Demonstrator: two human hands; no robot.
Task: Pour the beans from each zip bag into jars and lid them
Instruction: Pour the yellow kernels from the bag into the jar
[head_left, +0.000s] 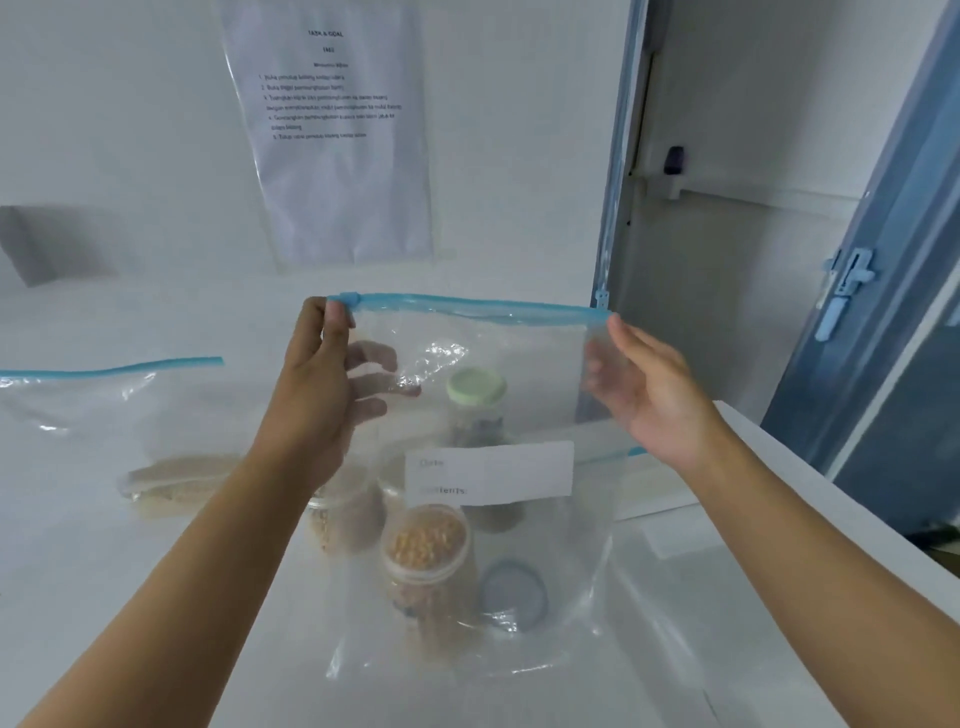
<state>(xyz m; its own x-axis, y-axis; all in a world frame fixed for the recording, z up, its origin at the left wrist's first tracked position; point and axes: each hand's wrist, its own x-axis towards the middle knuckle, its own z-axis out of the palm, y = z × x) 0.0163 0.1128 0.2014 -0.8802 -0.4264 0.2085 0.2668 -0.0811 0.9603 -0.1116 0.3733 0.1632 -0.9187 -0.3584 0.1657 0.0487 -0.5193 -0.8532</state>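
- A clear bag (519, 400) is held up in the air above the counter (156, 597), hanging flat and facing the camera, mouth at the top and bottom edge just above the counter.
- Its long top edge, a blue zip (467, 304), runs level from left to right and dips slightly toward the right. The slider (349, 300) sits at the left end.
- The bag looks empty. A white label (498, 470) printed "Date" and "Contents" sits on its lower half.
- The left hand (317, 384) pinches the top left corner just under the slider, thumb in front and fingers showing through the plastic behind.
- The right hand (649, 395) grips the top right corner, thumb at the zip's end and fingers behind the plastic.
- Seen through the bag, an open jar (428, 556) of yellowish beans stands on the counter, with a loose grey lid (514, 592) lying just right of it.
- A green-lidded jar (476, 395) stands farther back. Another jar (345, 514) with pale beans is partly hidden by the left forearm.
- A second bag (104, 410) lies well to the left on the counter, its zip toward the wall, with beans (182, 483) heaped at its near end.
- A printed sheet (332, 145) hangs on the wall behind, and a door (727, 260) with a blue latch (852, 280) stands at right.
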